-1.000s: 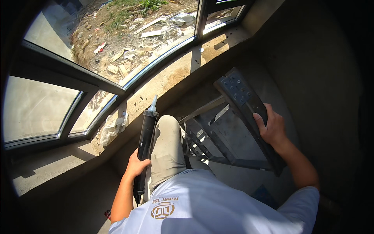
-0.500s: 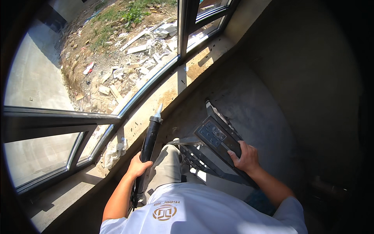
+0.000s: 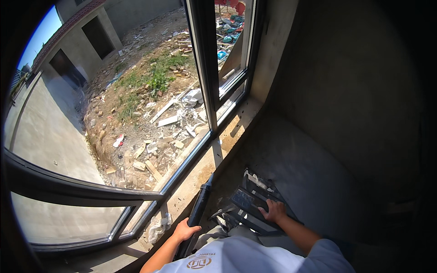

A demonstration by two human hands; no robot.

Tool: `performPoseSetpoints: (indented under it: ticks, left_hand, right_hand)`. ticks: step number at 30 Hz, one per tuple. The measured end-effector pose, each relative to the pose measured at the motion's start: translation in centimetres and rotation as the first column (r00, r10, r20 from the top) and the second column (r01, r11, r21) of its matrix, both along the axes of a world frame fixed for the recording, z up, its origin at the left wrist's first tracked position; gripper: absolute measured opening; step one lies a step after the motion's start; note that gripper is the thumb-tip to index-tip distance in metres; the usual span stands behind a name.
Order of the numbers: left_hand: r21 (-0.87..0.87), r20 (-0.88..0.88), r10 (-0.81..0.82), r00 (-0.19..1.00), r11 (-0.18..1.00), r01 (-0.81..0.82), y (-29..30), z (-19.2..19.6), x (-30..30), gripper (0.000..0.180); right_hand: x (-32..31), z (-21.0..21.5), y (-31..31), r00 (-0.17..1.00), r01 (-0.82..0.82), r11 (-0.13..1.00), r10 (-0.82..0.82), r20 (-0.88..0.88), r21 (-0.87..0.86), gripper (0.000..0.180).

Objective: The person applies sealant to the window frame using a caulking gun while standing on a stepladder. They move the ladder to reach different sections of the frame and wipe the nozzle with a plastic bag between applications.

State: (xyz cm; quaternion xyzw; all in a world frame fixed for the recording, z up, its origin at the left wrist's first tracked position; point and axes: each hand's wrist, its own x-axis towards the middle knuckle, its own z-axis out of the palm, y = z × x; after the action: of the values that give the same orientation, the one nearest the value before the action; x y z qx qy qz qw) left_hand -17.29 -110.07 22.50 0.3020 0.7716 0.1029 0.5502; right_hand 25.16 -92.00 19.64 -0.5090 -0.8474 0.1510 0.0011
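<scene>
Caulking gun, dark and long-barrelled, slanting up through the lower centre of the frame, pale nozzle uppermost and close by the inner edge of the sill; contact impossible to tell. From the far left, dark window frame already standing in its opening, with rubble-strewn ground beyond. At lower left of centre, crumpled pale plastic lying loose on the sill. As judged from the view, window in place but gun merely carried, not at work: no bead to be made out, and any stretch done or left too fine to read at this size. Just right of the plastic, left grip closed snugly round the barrel, thumb laid across. Right of the gun, low in the frame, dark stepladder, upright or tilted not clear. Over the edge of its top plate, right grip bent and partly closed, thumb on the near side, fingertips out of sight. At far right, wall deep in shadow.
</scene>
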Motion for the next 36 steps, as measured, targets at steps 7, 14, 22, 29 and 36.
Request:
performPoseSetpoints:
  ticks: [7, 14, 22, 29, 36]
  left_hand:
    - [-0.032, -0.036, 0.043, 0.998, 0.999, -0.044, -3.5, 1.6, 1.5, 0.058]
    - [-0.001, -0.099, 0.135, 0.986, 0.991, -0.135, -8.7, 4.1, 5.1, 0.050]
    - [0.023, -0.095, 0.340, 0.936, 0.940, -0.339, -15.9, 5.2, 8.9, 0.055]
    - [0.081, -0.110, 0.411, 0.905, 0.911, -0.404, -16.6, 7.9, 10.8, 0.053]
    - [0.176, -0.117, 0.439, 0.891, 0.892, -0.416, -16.0, 10.5, 11.7, 0.045]
  right_hand:
    - [0.2, -0.2, -0.3, 1.000, 0.002, 1.000, -0.001, -0.013, 0.012, 0.051]
    - [0.4, -0.5, -0.2, 1.000, -0.021, 0.999, 0.021, 0.014, -0.031, 0.061]
    - [0.7, -1.3, -0.1, 0.996, -0.076, 0.997, 0.076, -0.047, 0.012, 0.053]
    - [0.4, -1.3, -0.4, 0.996, -0.058, 0.998, 0.060, -0.069, 0.031, 0.050]
    - [0.7, -2.1, -0.3, 0.992, -0.078, 0.994, 0.085, -0.095, 0.075, 0.048]
